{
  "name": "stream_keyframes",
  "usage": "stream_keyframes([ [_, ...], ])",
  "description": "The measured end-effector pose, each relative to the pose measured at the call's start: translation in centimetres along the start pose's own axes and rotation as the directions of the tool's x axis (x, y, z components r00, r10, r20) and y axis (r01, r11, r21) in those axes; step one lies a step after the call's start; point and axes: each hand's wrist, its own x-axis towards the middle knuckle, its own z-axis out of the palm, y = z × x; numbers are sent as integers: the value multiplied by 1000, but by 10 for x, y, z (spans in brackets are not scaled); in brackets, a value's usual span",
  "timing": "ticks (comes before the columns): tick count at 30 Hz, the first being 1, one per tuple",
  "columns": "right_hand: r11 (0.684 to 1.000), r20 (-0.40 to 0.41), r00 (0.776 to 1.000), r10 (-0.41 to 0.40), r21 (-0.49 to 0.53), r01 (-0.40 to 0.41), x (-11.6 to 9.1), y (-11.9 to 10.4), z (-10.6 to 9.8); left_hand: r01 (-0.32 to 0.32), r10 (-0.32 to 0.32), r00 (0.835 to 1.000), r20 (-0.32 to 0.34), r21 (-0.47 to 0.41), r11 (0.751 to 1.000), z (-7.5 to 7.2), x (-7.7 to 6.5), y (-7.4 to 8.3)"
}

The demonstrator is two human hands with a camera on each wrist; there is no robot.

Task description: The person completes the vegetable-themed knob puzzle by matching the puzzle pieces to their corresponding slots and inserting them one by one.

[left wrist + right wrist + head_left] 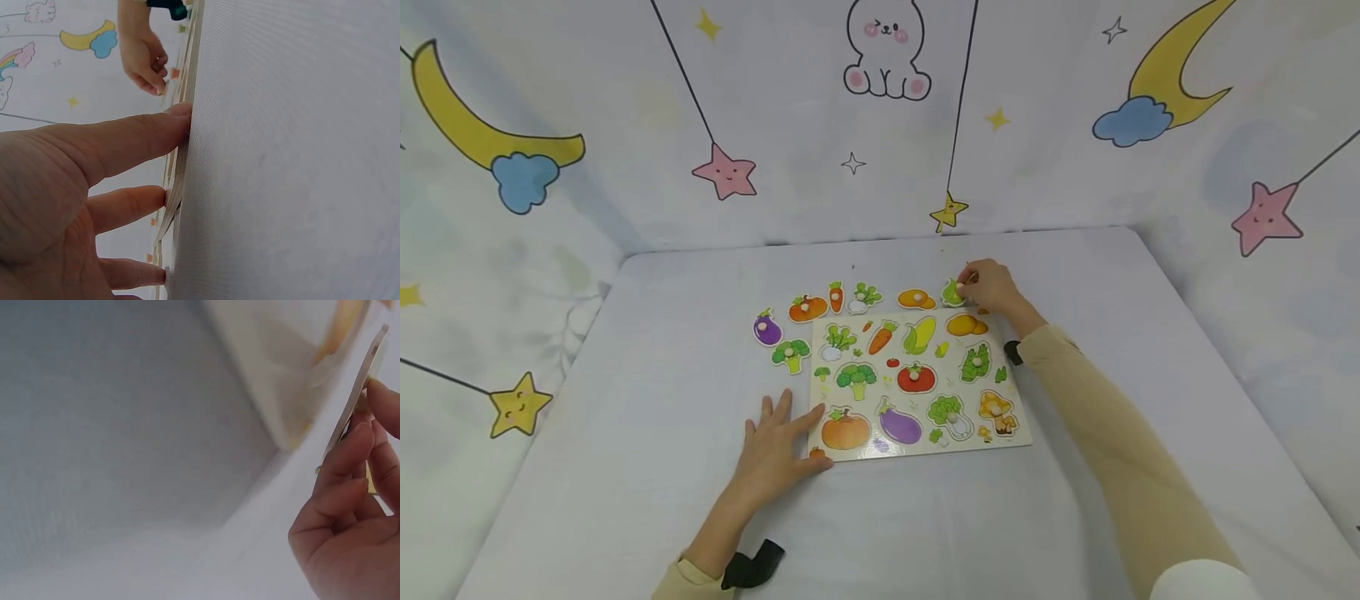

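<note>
A wooden vegetable puzzle board point(887, 454) lies flat on the white table. My left hand point(772, 454) has its fingers spread at the board's near left corner, thumb point(134, 144) touching the edge. Past the board's far right corner, my right hand point(992, 290) pinches a thin wooden puzzle piece point(357, 394), seen nearly edge-on in the right wrist view; its picture is hidden there. At those fingertips in the head view shows a light green piece point(951, 293). Knobbed tomato point(916, 379), bok choy point(951, 418) and mushroom point(997, 414) pieces sit in the board.
Loose knobbed pieces lie along the board's far and left sides: eggplant point(767, 330), broccoli point(791, 357), pumpkin point(808, 309), carrot point(836, 297), white radish point(863, 298) and potato point(915, 299). A patterned cloth point(797, 100) rises behind the table.
</note>
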Motion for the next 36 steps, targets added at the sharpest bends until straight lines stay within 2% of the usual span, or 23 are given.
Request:
stream_keyframes([
  [4, 999, 16, 999, -45, -11, 45, -13, -12, 2, -6, 6, 1000, -3, -2, 1000, 0, 0, -1],
  [11, 993, 106, 989, -106, -30, 110, -37, -34, 18, -6, 5, 1000, -2, -6, 1000, 0, 0, 0],
  [17, 989, 158, 981, -113, -79, 127, -50, -47, 31, 0, 0, 1000, 1, -14, 1000, 0, -1, 0],
  [22, 984, 171, 979, -114, -119, 136, -53, -50, 38, -1, 1, 1000, -3, -10, 1000, 0, -1, 0],
  [36, 990, 208, 977, -54, -117, 80, -50, -51, 46, 2, -2, 1000, 0, -2, 1000, -2, -1, 2],
])
